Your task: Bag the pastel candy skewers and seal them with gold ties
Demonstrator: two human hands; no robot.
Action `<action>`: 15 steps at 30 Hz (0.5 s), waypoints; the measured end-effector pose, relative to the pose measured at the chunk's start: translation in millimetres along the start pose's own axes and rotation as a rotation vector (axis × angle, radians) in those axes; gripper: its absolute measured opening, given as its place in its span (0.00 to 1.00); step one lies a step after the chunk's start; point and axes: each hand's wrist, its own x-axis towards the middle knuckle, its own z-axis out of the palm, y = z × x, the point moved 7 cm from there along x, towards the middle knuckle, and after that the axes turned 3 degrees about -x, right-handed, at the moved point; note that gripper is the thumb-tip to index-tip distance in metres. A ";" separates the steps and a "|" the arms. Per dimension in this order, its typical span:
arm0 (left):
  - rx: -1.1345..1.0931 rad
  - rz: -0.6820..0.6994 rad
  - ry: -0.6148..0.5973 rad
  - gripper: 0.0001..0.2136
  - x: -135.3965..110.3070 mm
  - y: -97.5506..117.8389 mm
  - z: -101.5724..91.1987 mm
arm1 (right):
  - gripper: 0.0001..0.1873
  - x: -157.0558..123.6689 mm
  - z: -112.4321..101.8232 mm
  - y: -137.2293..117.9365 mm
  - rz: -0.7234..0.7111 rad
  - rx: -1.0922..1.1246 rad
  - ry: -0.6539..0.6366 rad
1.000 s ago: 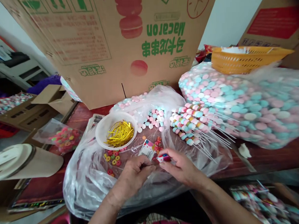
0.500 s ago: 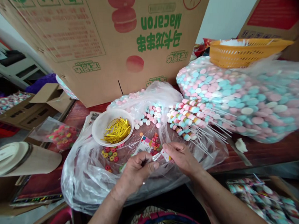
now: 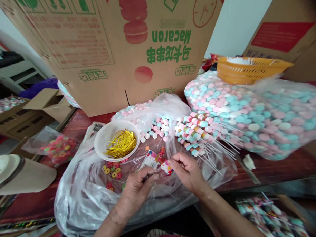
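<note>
My left hand (image 3: 138,186) and my right hand (image 3: 187,171) meet over a big clear plastic sheet (image 3: 80,190) on the table. Both pinch a small clear packet with a colourful printed top (image 3: 167,167), stretched between the fingers. Just beyond lie a printed dotted card (image 3: 150,158) and loose ring-shaped candies (image 3: 112,170). A white bowl of gold twist ties (image 3: 116,143) sits to the left of the hands. Candy skewers on white sticks (image 3: 197,132) lie to the right, close to my right hand.
A huge upside-down "Macaron" cardboard box (image 3: 114,47) stands behind. A large bag of pink and blue candies (image 3: 253,111) fills the right, with an orange basket (image 3: 246,68) behind. A small bag of ring candies (image 3: 58,149) and a tan cylinder (image 3: 20,175) lie left.
The hands have stayed together on the small packet, shifting slightly and pulling it taut between them. The camera view has swung a little; nothing else on the table moved.
</note>
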 end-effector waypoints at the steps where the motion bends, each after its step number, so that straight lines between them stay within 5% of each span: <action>1: -0.004 0.013 0.026 0.10 0.5 -1.0 -2.9 | 0.16 5.2 -13.5 -2.2 -0.043 -0.128 0.036; 5: 0.012 0.057 0.222 0.11 -0.5 2.3 -27.7 | 0.11 35.6 -103.3 -2.5 -0.125 -0.725 0.338; 7: 0.042 0.092 0.254 0.12 -2.2 8.5 -36.9 | 0.08 51.7 -130.8 10.6 -0.097 -1.058 0.297; 10: 0.086 0.168 0.216 0.12 -5.1 17.7 -42.6 | 0.09 60.5 -138.3 34.6 -0.105 -1.326 0.123; 15: 0.149 0.239 0.182 0.11 -9.6 21.2 -51.0 | 0.12 32.5 -122.5 21.6 -0.328 -1.076 0.154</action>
